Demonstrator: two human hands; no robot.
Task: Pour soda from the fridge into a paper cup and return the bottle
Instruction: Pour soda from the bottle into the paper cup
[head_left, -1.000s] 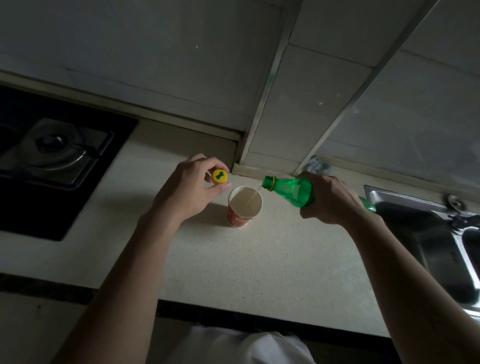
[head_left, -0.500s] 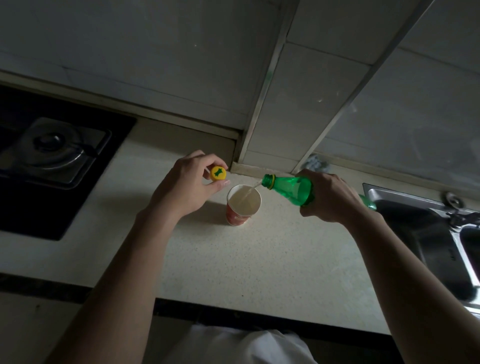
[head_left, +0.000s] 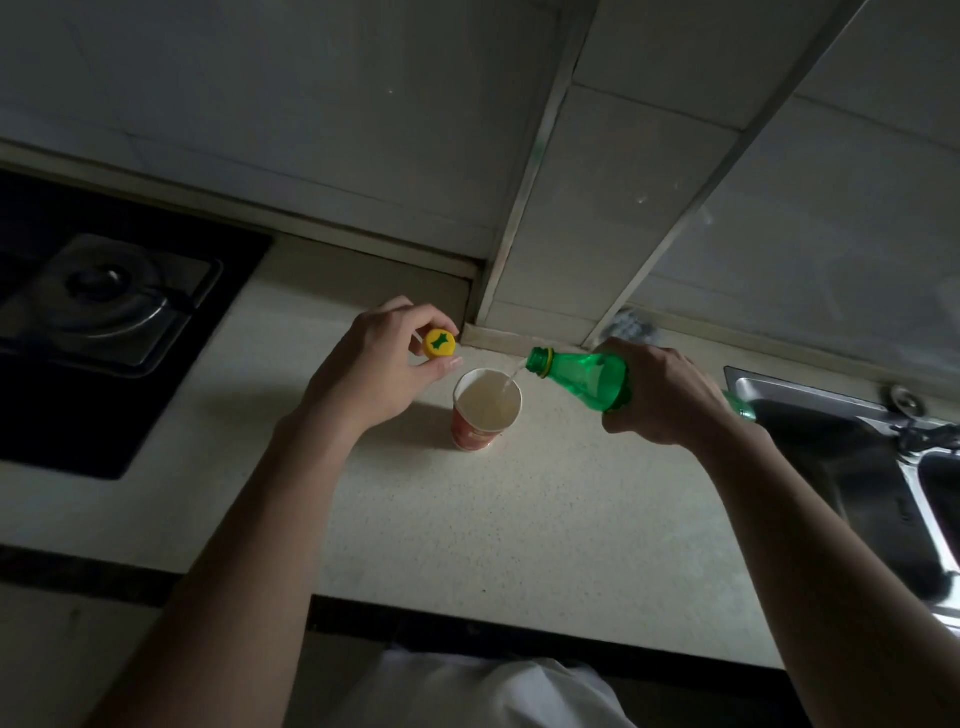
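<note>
A red paper cup (head_left: 480, 434) stands on the pale countertop (head_left: 519, 519) near the back wall, with pale liquid inside. My right hand (head_left: 660, 392) grips a green soda bottle (head_left: 582, 376), tipped nearly flat with its open neck over the cup's right rim. A thin stream runs from the neck into the cup. My left hand (head_left: 374, 371) hovers just left of the cup and pinches the yellow bottle cap (head_left: 439, 344) between thumb and fingers. The bottle's lower half is hidden behind my right hand.
A black gas hob (head_left: 104, 332) with a steel burner fills the left of the counter. A steel sink (head_left: 852, 467) with a tap lies at the right. Tiled walls and a boxed corner column (head_left: 571, 234) rise behind the cup. The counter's dark front edge runs below.
The bottle stays tipped and keeps pouring, and the liquid in the cup looks a little higher. Both hands hold nearly the same places.
</note>
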